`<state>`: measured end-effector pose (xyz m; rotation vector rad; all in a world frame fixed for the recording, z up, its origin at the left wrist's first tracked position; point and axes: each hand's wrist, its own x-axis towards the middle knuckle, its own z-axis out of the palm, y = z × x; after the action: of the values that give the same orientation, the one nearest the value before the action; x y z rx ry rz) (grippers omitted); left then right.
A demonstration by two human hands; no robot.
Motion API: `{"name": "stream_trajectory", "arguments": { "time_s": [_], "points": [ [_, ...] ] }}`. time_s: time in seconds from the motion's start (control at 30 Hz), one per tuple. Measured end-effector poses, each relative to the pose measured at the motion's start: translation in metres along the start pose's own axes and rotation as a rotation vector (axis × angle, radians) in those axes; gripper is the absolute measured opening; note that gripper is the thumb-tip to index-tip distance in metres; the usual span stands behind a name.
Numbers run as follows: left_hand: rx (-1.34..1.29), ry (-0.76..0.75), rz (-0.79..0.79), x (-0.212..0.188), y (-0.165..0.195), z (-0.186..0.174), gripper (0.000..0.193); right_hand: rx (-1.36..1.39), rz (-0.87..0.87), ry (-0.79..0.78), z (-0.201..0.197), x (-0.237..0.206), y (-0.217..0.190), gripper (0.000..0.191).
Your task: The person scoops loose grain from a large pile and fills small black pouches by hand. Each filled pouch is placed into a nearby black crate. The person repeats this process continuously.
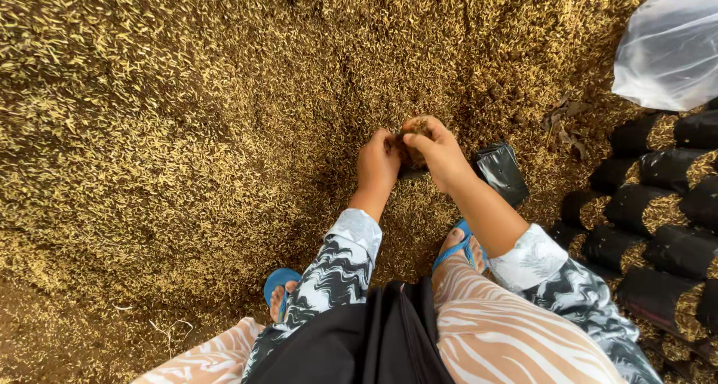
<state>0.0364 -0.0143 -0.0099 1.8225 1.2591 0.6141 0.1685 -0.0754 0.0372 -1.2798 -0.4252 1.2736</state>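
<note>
The right hand [437,151] is cupped and curled shut around a clump of rice husks [416,127], dry golden slivers showing above its fingers. The left hand [378,162], just beside it and touching, pinches the edge of a small black plastic bag [410,171] mostly hidden between the two. Under and all around both hands spreads a loose, coarse husk heap [187,115]. Just right of the right hand lies a flat, glossy empty black bag [501,172]. Farther right, filled black bags [658,227] lie stacked, cylindrical, husks showing at their mouths. Above them sits a crinkled translucent plastic sack [669,47].
</note>
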Motion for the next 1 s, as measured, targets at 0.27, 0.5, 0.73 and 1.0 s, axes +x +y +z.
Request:
{"name": "stream_trajectory", "arguments": {
  "time_s": [0.27,0.5,0.73,1.0],
  "points": [
    [0.036,-0.124,-0.157,-0.002,0.000,-0.010,0.010,-1.240,-0.535,0.287,-0.019,0.001,0.031,0.042],
    [-0.086,0.026,-0.022,-0.010,-0.006,-0.025,0.014,-0.953,-0.098,0.202,-0.021,0.001,0.030,0.024],
    [-0.031,0.016,-0.084,-0.007,-0.019,-0.027,0.019,-1.157,-0.295,0.242,0.009,-0.011,0.018,0.049],
    [0.046,-0.137,-0.203,-0.005,-0.018,-0.026,0.032,-1.351,-0.355,0.226,-0.005,0.000,0.023,0.033]
  ]
}}
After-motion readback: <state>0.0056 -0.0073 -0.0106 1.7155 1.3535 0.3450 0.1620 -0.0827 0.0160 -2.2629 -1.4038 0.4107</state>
